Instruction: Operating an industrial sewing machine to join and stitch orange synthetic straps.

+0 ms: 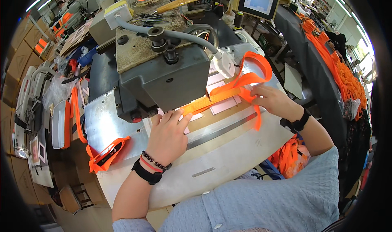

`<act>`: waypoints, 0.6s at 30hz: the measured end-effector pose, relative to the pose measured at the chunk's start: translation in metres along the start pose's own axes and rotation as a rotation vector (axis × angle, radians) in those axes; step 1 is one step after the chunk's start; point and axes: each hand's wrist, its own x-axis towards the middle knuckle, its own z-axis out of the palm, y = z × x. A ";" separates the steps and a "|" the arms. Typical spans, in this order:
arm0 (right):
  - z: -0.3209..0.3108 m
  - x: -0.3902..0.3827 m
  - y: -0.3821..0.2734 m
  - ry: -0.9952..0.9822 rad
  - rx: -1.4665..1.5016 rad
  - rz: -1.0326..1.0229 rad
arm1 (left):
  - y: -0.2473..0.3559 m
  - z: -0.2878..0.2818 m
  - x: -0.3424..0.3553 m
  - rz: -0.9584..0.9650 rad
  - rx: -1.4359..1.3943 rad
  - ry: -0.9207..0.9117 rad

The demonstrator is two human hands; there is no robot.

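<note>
A bright orange strap (pixel 222 95) lies across the work plate of an industrial sewing machine, its dark head (pixel 167 76) standing over the plate's left part. My left hand (pixel 169 134) rests at the strap's left end, fingers spread and fingertips on it. At the other end, my right hand (pixel 271 99) pinches the strap between thumb and fingers. From there a loop of the orange strap curls up behind my hand, and a loose tail hangs towards me. Pale pink pieces (pixel 224 106) show beneath the strap on a brown board. The machine head hides what is under it.
An orange strap with a black label (pixel 108 156) hangs at the plate's left corner. A screen (pixel 258 3) stands at the back. Many orange straps (pixel 332 60) lie along a black-covered table on the right. More orange material (pixel 289 158) sits below the plate's right edge.
</note>
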 end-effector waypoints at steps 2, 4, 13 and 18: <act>-0.003 0.007 0.000 0.039 0.041 -0.054 | 0.000 0.000 0.000 -0.003 -0.013 -0.004; -0.014 0.026 -0.008 0.158 0.107 -0.161 | 0.001 0.000 0.000 -0.010 -0.011 -0.006; 0.007 0.099 -0.060 0.039 0.307 -0.026 | 0.001 0.000 0.001 -0.009 0.011 -0.016; 0.012 0.113 -0.066 0.199 -0.050 -0.196 | 0.001 0.001 0.000 -0.021 0.001 -0.009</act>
